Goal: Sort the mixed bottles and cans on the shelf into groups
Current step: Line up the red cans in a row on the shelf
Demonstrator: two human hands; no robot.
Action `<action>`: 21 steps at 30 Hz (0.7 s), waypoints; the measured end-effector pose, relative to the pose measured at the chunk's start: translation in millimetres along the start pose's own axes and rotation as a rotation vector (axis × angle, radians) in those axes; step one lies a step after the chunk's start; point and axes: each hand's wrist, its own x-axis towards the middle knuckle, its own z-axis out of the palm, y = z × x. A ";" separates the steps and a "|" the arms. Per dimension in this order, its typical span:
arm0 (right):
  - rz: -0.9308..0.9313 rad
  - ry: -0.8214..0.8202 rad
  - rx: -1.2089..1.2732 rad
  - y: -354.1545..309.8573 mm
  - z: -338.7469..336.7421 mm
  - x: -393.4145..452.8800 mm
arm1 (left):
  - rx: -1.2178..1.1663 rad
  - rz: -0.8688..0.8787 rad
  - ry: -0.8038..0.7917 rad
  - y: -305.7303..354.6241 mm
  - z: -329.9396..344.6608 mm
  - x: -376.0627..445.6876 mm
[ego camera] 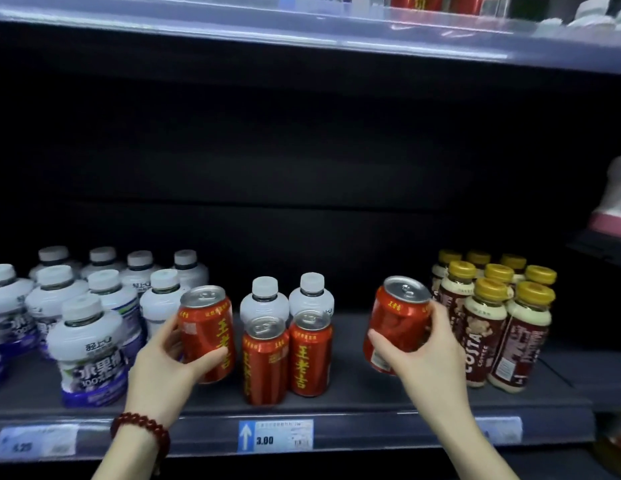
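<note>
My left hand (163, 368) grips a red can (207, 327) standing upright beside the white bottles. A second red can (399, 320) is tilted and lifted off the shelf in my right hand (423, 355), next to the brown coffee bottles (489, 320). Two more red cans (285, 358) stand in the middle of the dark shelf (354, 396). Right behind them stand two white bottles (288, 299). Several white bottles with purple labels (87, 348) crowd the left side.
A price rail with a blue tag (275, 435) runs along the shelf's front edge. Bare shelf lies between the middle cans and the coffee bottles. An upper shelf (302, 29) hangs overhead. A pink and white object (614, 209) sits at the right.
</note>
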 end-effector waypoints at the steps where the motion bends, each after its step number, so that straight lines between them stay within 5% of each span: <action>1: 0.027 -0.014 -0.015 8.6 7.4 -1.0 | -0.013 -0.022 -0.023 -4.8 0.8 1.3; 21: 0.161 -0.049 -0.122 54.6 69.3 -17.1 | -0.078 -0.143 -0.312 -46.2 2.0 17.3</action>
